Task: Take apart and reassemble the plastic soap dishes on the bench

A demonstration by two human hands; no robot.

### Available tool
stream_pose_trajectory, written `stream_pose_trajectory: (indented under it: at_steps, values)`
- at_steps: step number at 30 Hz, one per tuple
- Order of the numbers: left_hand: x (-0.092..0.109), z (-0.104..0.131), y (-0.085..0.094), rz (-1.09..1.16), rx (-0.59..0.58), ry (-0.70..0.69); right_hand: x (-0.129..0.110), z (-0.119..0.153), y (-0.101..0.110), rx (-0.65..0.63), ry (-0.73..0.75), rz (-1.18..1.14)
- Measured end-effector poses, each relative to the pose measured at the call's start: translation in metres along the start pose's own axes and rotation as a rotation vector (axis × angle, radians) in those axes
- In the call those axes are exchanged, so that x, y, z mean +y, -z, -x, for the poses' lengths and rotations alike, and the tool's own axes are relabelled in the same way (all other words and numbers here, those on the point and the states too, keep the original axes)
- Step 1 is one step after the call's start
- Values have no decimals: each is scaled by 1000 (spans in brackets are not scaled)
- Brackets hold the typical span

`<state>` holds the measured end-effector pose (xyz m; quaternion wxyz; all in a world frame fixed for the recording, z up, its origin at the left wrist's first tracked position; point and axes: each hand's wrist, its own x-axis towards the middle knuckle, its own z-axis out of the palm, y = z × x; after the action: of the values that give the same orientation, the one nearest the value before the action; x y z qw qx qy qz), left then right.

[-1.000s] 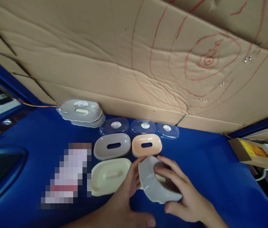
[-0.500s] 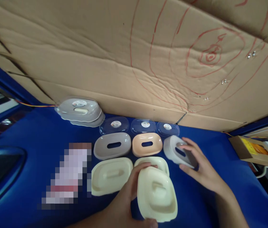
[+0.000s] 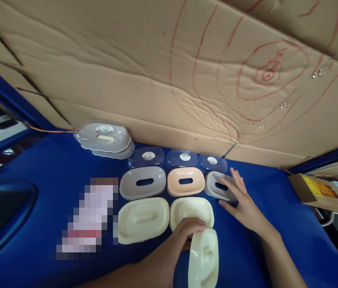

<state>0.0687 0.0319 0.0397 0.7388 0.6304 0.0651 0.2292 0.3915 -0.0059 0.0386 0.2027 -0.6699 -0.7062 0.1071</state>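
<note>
My left hand (image 3: 183, 236) holds a cream plastic dish (image 3: 206, 260) on edge at the front, its hollow with a raised middle facing right. Behind it, a second cream dish (image 3: 191, 208) is partly hidden by my fingers, and a third cream dish (image 3: 127, 230) lies to its left. My right hand (image 3: 243, 200) has its thumb and fingers around the right end of a small grey slotted dish (image 3: 212, 188), which sits flat on the table. In the same row are a peach slotted dish (image 3: 173, 186) and a larger grey slotted dish (image 3: 127, 188).
Three clear lids (image 3: 137, 162) with round labels line the back. Stacked grey pieces under a clear cover (image 3: 118, 136) stand at the back left. A cardboard panel (image 3: 112, 72) rises behind the blue table (image 3: 46, 168). An open carton (image 3: 313, 196) is at the right.
My right hand has lowered the tilted small grey dish flat into the row. My left hand has turned the cream dish from facing me to standing on edge.
</note>
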Motion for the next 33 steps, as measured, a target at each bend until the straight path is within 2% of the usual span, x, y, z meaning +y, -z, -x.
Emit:
stream_pose_trajectory:
  at_steps: [2, 4, 7, 9, 12, 14, 16, 19, 21, 23, 26, 30, 33]
  values:
    - [2, 1, -1, -1, 39, 24, -7, 3, 5, 50, -5, -64]
    - [1, 2, -1, -11, 94, 58, -21, 9, 8, 33, 31, -183]
    - [-2, 1, 0, 7, 193, 49, -55, 19, 4, -175, 171, -363]
    - [-5, 0, 1, 25, 250, 13, -77, 22, -2, -310, 254, -371]
    - [-11, -1, 1, 38, 276, 20, -90, 23, -2, -366, 254, -311]
    - [-13, 0, 0, 16, 279, 41, -79, 28, 9, -391, 219, -289]
    - [-13, 1, 0, -73, 281, 35, -58, 37, 27, -396, 150, -243]
    - [-6, 1, 2, -317, 278, -17, -23, 58, 51, -345, 57, -95]
    - [0, -1, 4, -483, 263, -36, -7, 69, 56, -349, 55, 6]
    - [2, -4, 6, -609, 226, -54, 2, 75, 52, -357, 56, 100]
    - [0, -8, 8, -776, 122, -122, 3, 76, 36, -331, 39, 178]
    - [-3, -12, 9, -991, -47, -231, -5, 76, 25, -256, 48, 168]
    - [2, -14, 10, -1024, -92, -222, -7, 77, 22, -241, 51, 114]
